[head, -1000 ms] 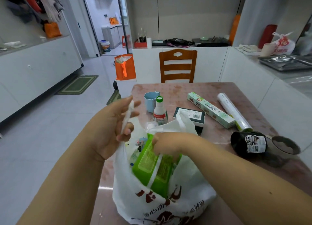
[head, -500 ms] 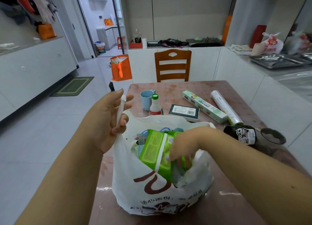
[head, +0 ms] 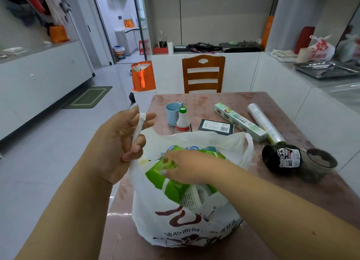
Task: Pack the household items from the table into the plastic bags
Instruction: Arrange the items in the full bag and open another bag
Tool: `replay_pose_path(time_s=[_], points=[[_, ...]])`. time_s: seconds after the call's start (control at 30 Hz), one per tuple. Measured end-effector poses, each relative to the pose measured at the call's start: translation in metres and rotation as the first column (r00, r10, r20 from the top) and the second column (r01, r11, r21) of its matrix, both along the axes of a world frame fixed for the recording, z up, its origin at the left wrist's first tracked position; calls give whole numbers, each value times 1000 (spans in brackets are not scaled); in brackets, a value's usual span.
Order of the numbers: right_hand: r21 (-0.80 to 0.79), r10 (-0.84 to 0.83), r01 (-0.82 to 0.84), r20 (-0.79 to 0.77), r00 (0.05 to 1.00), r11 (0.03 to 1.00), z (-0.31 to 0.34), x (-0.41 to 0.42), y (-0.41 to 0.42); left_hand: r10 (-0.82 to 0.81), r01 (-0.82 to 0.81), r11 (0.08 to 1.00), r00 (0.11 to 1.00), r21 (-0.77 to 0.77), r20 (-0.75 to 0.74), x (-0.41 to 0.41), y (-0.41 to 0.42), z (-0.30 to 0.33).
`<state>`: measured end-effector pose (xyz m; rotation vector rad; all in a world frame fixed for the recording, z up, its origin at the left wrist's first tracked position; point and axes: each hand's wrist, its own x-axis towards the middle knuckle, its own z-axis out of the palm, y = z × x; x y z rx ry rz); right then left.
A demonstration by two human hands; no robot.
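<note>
A white plastic bag with red and black print stands open on the near part of the table. My left hand pinches its left handle and holds it up. My right hand is inside the bag's mouth, fingers closed on a green pack lying deep in the bag. Beyond the bag sit a blue cup, a white bottle with a green cap, a flat dark pack, a long green box and a clear film roll.
A black roll with a panda label and a dark cup lie at the right. A wooden chair stands at the table's far edge. An orange bag sits on the floor. White cabinets run along the left and the right.
My right hand has pushed the green pack from upright at the bag's mouth down into the bag, now lying flatter. The bag's mouth has spread wider. My left hand still holds the handle.
</note>
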<state>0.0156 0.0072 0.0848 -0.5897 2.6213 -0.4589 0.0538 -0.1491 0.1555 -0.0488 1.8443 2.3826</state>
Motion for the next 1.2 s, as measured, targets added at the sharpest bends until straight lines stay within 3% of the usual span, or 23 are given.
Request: replay_pose_path(time_s=[0.2, 0.33, 0.43, 0.53, 0.6, 0.73, 0.8, 0.9, 1.07, 1.2], points=[[236, 112, -157, 195, 974, 959, -11, -8, -19, 36, -32, 999, 990, 34, -138, -8, -2, 10], [280, 280, -317, 164, 946, 906, -10, -1, -16, -3, 1, 1000, 992, -16, -122, -11, 0, 8], [137, 161, -177, 122, 979, 974, 26, -26, 2, -51, 42, 988, 997, -150, -59, -21, 3, 9], [-110, 18, -9, 84, 996, 994, 76, -67, 39, -49, 45, 977, 999, -211, -16, -37, 1, 9], [-242, -86, 111, 111, 990, 964, 97, -96, 64, 13, -1, 957, 999, -291, 39, -52, -1, 6], [-322, -407, 428, 133, 904, 844, 90, -156, 110, 212, -148, 852, 974, -502, 73, -95, -1, 0], [-271, -487, 486, 67, 871, 831, 55, -186, 128, 258, -183, 821, 964, -541, 65, -118, 6, -1], [-41, -477, 475, -53, 877, 879, -9, -221, 143, 240, -163, 817, 968, -553, 70, -143, 20, -3], [260, -436, 436, -62, 898, 861, -89, -245, 151, 232, -111, 802, 963, -587, 134, -164, 35, -8], [279, -444, 460, -122, 888, 843, -116, -243, 155, 232, -100, 786, 962, -610, 141, -169, 39, -10]])
